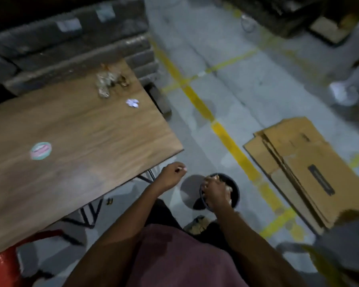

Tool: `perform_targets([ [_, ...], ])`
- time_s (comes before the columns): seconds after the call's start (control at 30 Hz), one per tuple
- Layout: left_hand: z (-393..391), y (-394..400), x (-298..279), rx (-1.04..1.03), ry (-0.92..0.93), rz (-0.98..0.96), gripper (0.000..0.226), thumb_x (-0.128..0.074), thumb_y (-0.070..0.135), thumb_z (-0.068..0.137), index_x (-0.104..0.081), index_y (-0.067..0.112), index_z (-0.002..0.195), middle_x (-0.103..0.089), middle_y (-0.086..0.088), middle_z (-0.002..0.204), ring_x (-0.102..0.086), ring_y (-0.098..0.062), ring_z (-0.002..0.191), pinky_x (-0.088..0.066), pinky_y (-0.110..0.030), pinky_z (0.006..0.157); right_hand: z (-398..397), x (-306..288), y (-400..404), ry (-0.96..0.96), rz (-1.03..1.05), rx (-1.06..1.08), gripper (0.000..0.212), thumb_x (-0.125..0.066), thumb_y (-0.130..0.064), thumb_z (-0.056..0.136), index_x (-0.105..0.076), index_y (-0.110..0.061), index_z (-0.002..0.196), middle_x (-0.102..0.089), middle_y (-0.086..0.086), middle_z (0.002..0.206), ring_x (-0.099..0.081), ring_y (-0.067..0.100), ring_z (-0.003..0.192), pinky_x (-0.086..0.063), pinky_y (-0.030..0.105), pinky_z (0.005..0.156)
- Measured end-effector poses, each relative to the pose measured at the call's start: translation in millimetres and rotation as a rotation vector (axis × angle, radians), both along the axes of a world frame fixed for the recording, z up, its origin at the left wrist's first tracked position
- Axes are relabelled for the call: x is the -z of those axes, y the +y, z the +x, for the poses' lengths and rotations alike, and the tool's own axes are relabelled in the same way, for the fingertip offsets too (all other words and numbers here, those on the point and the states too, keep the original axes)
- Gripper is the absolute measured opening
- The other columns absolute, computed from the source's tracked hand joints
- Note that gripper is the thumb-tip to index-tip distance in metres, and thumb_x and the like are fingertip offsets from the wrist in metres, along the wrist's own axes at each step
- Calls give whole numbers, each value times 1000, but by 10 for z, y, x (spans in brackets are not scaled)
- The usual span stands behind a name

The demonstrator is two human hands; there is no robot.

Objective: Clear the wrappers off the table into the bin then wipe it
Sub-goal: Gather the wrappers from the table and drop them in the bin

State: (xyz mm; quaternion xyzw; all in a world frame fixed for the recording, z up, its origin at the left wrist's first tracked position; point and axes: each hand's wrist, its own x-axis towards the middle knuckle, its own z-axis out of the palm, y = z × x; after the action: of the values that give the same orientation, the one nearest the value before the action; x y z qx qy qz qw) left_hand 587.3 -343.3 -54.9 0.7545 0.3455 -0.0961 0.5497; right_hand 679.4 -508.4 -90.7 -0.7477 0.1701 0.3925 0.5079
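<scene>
Nearest the camera, the right hand [215,190] hangs directly over the mouth of the small round black bin [234,188] on the floor, fingers curled down around what looks like crinkled, shiny wrapper material; the blur makes it hard to say how much is held. The step in hand seems to be the drop, and doing it well probably means keeping the hand centred over the opening and low before letting go, since light foil scraps drift and the bin mouth is narrow. The left hand [172,175] hovers just off the near corner of the table [75,129], fingers loosely curled with something small and pale at the fingertips; I cannot tell whether it pinches a scrap. The tabletop is a flat wood-grain laminate, smooth and matte, so crumbs and film should slide to the edge easily. On it lies a round, flat pink-and-green sticker or lid [40,151] toward the near-left side. Further along, a small crumpled white paper scrap [132,103] sits near the right edge, and beyond it a cluster of crumpled translucent and gold wrappers [110,81], stiff and crinkly, rests near the far end. Flattened brown cardboard [298,162] lies on the grey concrete floor to the right, past a yellow painted line.
</scene>
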Motion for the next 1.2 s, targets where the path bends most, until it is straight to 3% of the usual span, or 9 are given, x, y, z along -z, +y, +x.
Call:
perform_targets([
  [0.03,-70,104,-104,-56,-22,-3,28,-57,32,103,-65,14,122,-64,1,115,-62,-18,109,-49,-31,86,-7,-64,129,-21,0,12,23,-52,-15,101,-58,-21,79,-61,3,79,-60,13,56,-47,28,50],
  [0.13,-197,449,-398,-216,-151,56,23,-62,23,101,-68,8,118,-66,-1,109,-64,-20,106,-46,-27,87,-75,-331,502,-202,-64,21,27,-52,-15,98,-66,-18,75,-71,14,92,-63,32,81,-50,39,74],
  [0.27,-289,923,-771,-355,-266,100,21,-61,15,100,-68,2,116,-64,-5,98,-56,-13,87,-42,-24,76,-197,-621,984,-388,-34,-117,19,-58,-25,94,-74,-16,99,-75,10,99,-68,33,96,-55,41,87],
  [0.37,-417,1239,-917,-373,-297,84,23,-62,20,100,-67,7,118,-65,-5,98,-55,-10,81,-42,-25,70,-316,-732,1361,-431,50,-190,22,-59,-25,84,-72,-20,101,-75,8,99,-71,33,94,-58,48,89],
  [0.5,-653,1687,-1029,-373,-304,72,20,-63,26,99,-70,16,115,-67,-1,103,-59,-14,90,-46,-30,83,-510,-917,1862,-408,79,-253,28,-57,-27,80,-71,-23,103,-75,8,102,-71,33,96,-58,48,90],
  [0.67,-947,2256,-1039,-396,-288,77,20,-62,22,99,-70,13,115,-65,0,93,-56,-9,78,-42,-25,73,-588,-831,2410,-414,45,-262,21,-55,-35,70,-66,-33,88,-75,5,98,-71,33,98,-58,53,91],
  [0.8,-995,2665,-979,-417,-290,73,19,-64,24,98,-71,14,112,-66,-3,95,-57,-12,81,-40,-24,74,-664,-1024,2877,-440,37,-255,24,-54,-35,70,-64,-34,92,-75,9,99,-70,33,99,-57,51,91],
  [1.0,-905,3163,-1020,-296,-142,145,29,-64,27,98,-71,7,118,-70,-11,120,-65,-25,111,-41,-21,81,-646,-1270,3418,-447,25,-361,26,-61,-25,86,-63,-27,112,-71,10,99,-66,30,97,-56,45,87],
  [1.2,-583,3624,-1003,-409,-94,174,28,-65,25,97,-64,11,121,-67,-15,120,-63,-33,115,-50,-33,92,-267,-1072,3885,-469,-13,-456,37,-61,-32,82,-64,-21,117,-68,6,120,-64,32,112,-53,45,93],
])
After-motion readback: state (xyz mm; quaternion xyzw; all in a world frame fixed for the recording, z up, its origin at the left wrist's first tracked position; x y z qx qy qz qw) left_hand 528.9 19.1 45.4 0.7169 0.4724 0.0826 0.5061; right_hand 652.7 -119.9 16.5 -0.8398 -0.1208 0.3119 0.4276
